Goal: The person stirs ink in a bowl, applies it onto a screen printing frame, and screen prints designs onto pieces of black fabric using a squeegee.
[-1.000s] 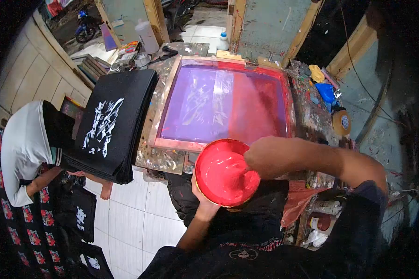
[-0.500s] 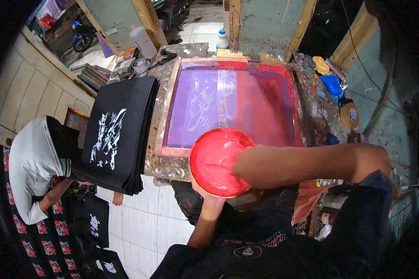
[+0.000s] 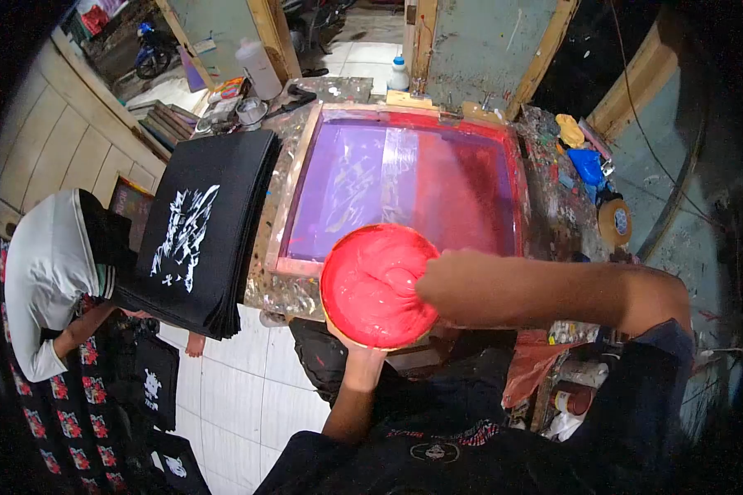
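A round tub of glossy red ink (image 3: pixel 371 285) is in front of my body, over the near edge of the table. My left hand (image 3: pixel 365 356) supports the tub from below, its fingers mostly hidden under it. At the tub's right rim is my right hand (image 3: pixel 442 285), closed, with its fingertips at the ink; whatever it may hold is hidden. Beyond the tub lies a framed screen (image 3: pixel 404 186), purple on the left and smeared red on the right, with a clear tape strip down the middle.
Black printed cloths (image 3: pixel 198 223) are stacked left of the screen. Another person in a white top (image 3: pixel 45 280) bends at the far left. Tape roll (image 3: pixel 615 221), blue item (image 3: pixel 586 167) and yellow item (image 3: pixel 570 130) lie right. Bottles (image 3: pixel 258 70) stand at the back.
The tub and my left hand have shifted slightly left in view. My right hand has moved relative to the tub, and the swirl in the red ink has changed shape.
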`<state>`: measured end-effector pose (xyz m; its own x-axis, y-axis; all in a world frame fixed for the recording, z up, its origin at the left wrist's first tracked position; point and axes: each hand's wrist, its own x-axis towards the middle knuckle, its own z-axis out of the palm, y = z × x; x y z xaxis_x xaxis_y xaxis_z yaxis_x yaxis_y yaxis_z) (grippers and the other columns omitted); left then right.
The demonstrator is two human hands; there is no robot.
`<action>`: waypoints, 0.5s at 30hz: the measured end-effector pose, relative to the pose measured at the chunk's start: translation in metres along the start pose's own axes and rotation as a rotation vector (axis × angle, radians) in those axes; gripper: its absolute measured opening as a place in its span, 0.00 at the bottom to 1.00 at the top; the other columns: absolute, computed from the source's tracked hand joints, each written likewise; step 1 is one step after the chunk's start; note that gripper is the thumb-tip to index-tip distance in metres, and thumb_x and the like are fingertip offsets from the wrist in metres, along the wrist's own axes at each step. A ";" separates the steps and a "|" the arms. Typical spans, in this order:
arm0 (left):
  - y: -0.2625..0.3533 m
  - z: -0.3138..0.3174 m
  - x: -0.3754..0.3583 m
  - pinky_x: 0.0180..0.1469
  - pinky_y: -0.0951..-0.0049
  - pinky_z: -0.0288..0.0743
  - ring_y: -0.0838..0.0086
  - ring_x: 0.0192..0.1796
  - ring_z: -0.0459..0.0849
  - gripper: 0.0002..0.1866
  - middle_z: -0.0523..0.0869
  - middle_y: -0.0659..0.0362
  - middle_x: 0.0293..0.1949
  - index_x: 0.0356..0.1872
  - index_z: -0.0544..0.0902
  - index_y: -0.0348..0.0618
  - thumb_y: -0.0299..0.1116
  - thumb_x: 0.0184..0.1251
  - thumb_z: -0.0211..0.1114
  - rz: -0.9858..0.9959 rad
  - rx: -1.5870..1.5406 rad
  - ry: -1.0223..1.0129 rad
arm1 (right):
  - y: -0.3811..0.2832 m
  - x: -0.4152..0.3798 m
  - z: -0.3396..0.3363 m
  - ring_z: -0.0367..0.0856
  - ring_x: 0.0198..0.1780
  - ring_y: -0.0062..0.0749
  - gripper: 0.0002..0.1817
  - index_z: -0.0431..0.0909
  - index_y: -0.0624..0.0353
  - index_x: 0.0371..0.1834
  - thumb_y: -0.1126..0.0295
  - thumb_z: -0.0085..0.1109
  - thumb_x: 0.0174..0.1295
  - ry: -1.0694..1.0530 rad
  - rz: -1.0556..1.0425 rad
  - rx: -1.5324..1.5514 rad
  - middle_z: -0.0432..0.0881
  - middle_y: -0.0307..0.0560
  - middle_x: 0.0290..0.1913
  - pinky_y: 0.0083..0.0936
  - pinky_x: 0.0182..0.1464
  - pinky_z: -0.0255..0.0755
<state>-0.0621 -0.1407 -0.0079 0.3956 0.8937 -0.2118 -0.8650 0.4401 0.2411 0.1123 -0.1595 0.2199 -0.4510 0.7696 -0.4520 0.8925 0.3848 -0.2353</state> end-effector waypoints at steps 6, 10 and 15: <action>-0.014 -0.005 0.008 0.77 0.47 0.68 0.55 0.75 0.73 0.37 0.74 0.51 0.75 0.77 0.69 0.47 0.63 0.80 0.42 0.001 0.017 0.025 | 0.006 0.021 -0.008 0.90 0.38 0.60 0.11 0.85 0.70 0.37 0.71 0.68 0.56 0.116 0.009 -0.112 0.88 0.64 0.33 0.49 0.41 0.85; -0.013 -0.001 0.009 0.77 0.47 0.69 0.54 0.75 0.73 0.38 0.74 0.52 0.74 0.76 0.70 0.46 0.64 0.79 0.43 -0.029 -0.035 0.032 | 0.000 0.001 -0.001 0.90 0.38 0.60 0.09 0.85 0.69 0.35 0.72 0.66 0.57 -0.010 -0.094 -0.017 0.87 0.65 0.33 0.50 0.41 0.85; -0.012 0.015 0.006 0.76 0.46 0.70 0.53 0.74 0.74 0.39 0.74 0.51 0.74 0.76 0.70 0.46 0.66 0.78 0.44 -0.017 0.042 -0.020 | 0.019 -0.004 -0.018 0.90 0.40 0.59 0.08 0.85 0.69 0.34 0.72 0.65 0.57 0.085 0.060 -0.139 0.87 0.66 0.34 0.49 0.41 0.84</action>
<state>-0.0447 -0.1393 0.0023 0.4162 0.8876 -0.1974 -0.8446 0.4578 0.2776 0.1312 -0.1455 0.2327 -0.3996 0.8314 -0.3862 0.9130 0.3989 -0.0860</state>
